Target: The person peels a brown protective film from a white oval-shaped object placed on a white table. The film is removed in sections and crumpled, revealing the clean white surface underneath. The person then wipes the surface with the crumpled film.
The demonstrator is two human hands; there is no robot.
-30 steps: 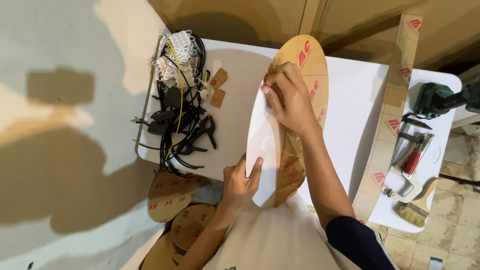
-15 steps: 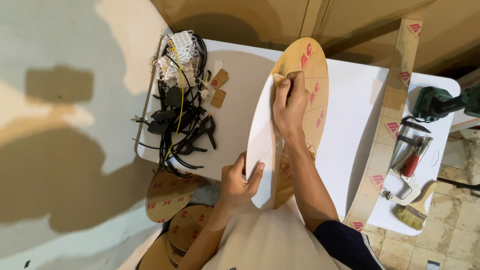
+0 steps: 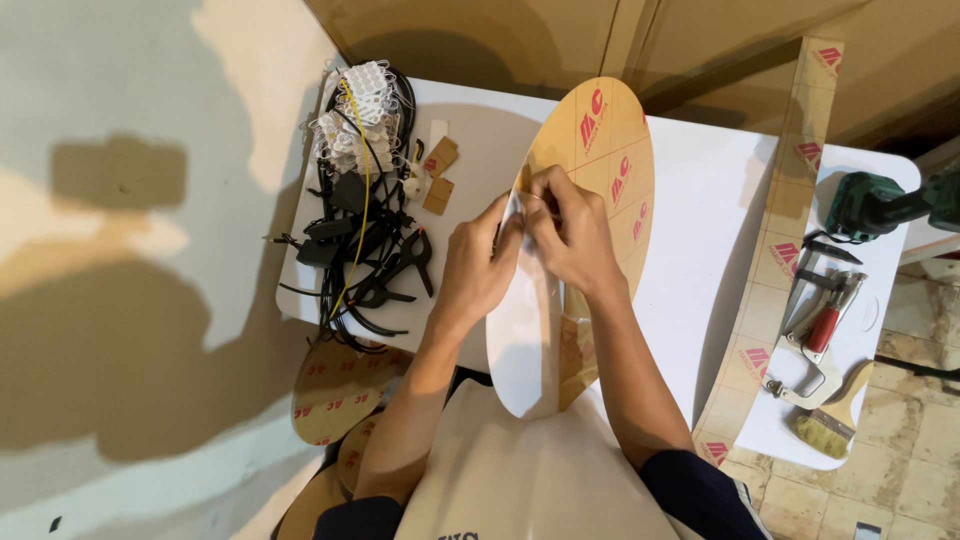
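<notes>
At the frame's centre, the white film (image 3: 520, 340) is pinched at its top edge by the left hand (image 3: 478, 262) and right hand (image 3: 572, 240). The oval panel (image 3: 605, 160) beneath is best kept steady. The film should be drawn back evenly, close to the surface.

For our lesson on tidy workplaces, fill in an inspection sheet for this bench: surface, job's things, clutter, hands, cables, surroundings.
Surface: white table, partly in shadow.
Job's things: oval panel with brown printed film; a white sheet lies over its near half.
Clutter: brown scraps; black clips; film-covered strip; green drill; clamp; brush.
Hands: left hand and right hand both pinch the sheet's top edge, fingers close together.
Cables: black bundle with one yellow wire and white modules, at the table's left end.
Surroundings: patchy wall; brown ovals below the table; tiled floor.
</notes>
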